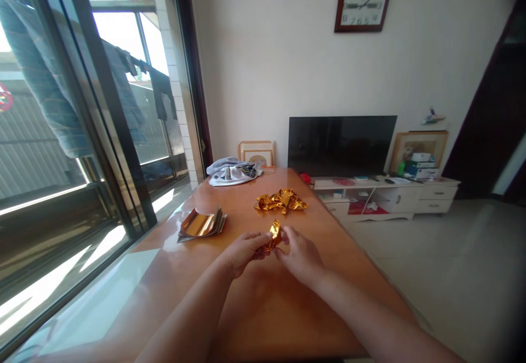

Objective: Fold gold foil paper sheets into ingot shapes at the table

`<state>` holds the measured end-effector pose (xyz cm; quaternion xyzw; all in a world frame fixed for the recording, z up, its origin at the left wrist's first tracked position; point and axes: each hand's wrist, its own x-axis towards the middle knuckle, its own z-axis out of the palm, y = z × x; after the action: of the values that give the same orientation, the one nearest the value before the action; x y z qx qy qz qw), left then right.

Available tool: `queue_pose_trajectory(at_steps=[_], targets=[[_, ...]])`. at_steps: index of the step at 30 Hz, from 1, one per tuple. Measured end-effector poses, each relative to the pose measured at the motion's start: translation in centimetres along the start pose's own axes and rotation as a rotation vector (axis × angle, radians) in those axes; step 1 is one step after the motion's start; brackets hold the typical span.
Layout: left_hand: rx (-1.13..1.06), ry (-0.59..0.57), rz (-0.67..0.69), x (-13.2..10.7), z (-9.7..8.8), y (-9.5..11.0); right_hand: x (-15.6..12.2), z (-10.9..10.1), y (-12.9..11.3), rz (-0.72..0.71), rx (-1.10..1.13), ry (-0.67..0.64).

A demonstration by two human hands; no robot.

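Note:
Between my two hands, just above the wooden table, is a folded piece of gold foil paper. My left hand pinches it from the left, thumb on top. From the other side, the fingers of my right hand are closed on its right edge. Beyond my hands lies a pile of folded gold foil pieces. To the left sits a stack of gold foil sheets, its top sheet curled upward.
A grey bundle of cloth rests at the table's far end, before some framed pictures. A television stands on a white cabinet beyond the right edge. Glass sliding doors run along the left.

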<state>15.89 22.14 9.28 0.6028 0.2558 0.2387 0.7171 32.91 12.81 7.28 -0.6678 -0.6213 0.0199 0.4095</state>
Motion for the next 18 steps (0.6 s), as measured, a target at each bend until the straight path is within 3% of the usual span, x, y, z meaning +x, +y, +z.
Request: queue_pose_trajectory(at_steps=[5, 18], targets=[[-0.007, -0.009, 0.084, 1.5, -0.2, -0.9, 1.2, 0.3, 0.4, -0.059, -0.021, -0.013], [-0.134, -0.01, 0.072, 2.9, -0.8, -2.9, 1.8, 1.3, 2.2, -0.136, 0.148, -0.063]])
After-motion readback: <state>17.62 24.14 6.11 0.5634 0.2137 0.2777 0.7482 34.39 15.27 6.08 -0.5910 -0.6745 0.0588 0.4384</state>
